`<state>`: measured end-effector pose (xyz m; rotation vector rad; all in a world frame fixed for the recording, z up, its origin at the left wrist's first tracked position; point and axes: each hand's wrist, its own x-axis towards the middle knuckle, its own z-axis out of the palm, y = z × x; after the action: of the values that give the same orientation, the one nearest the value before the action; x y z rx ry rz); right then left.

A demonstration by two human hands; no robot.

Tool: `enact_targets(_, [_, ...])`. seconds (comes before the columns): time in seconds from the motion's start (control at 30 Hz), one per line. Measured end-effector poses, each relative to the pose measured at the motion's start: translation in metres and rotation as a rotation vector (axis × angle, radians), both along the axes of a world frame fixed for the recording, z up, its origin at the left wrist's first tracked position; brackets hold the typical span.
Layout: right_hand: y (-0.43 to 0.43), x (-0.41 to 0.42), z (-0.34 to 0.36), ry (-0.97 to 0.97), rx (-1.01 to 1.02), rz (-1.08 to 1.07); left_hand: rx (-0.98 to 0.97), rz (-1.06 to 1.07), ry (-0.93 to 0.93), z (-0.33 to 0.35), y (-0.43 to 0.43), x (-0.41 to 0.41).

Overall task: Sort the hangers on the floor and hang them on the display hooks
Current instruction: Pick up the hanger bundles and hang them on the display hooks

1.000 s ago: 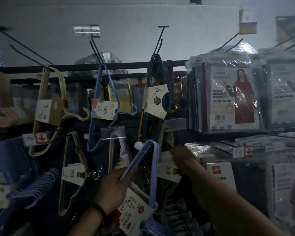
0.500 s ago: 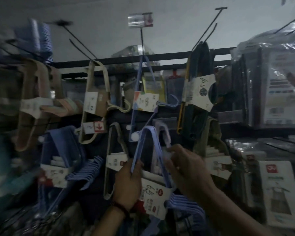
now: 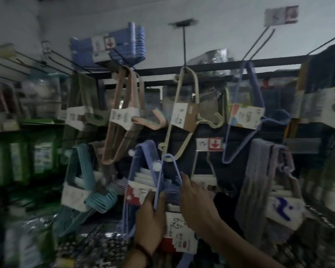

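Observation:
My left hand grips a pack of light blue hangers by its left arm, with its white price label below. The top corner of the pack sits at a white-tipped display hook. My right hand touches the pack's right arm with its fingers. Just behind hangs another blue hanger pack on a neighbouring hook. The image is blurred.
Hanger packs fill the hooks around: teal at left, pink and cream above, blue and grey at right. Long bare hooks jut out overhead. A dark shelf rail crosses behind.
The view has swung left, so the rack has shifted right in frame. Both hands carried the blue pack up to the white-tipped hook; my right hand moved onto its right arm.

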<state>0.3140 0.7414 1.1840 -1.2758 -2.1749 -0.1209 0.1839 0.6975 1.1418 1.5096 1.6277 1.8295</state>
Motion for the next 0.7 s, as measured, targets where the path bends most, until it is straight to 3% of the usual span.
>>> enact_targets(0.3, [0.012,-0.125,0.017,-0.015,0.174,-0.052,0.07,-0.151,0.039,-0.029,0.003,-0.125])
enact_targets(0.7, [0.027,-0.161,0.027,-0.059,0.151,-0.255,0.019,-0.173,0.181,-0.015,0.04,-0.166])
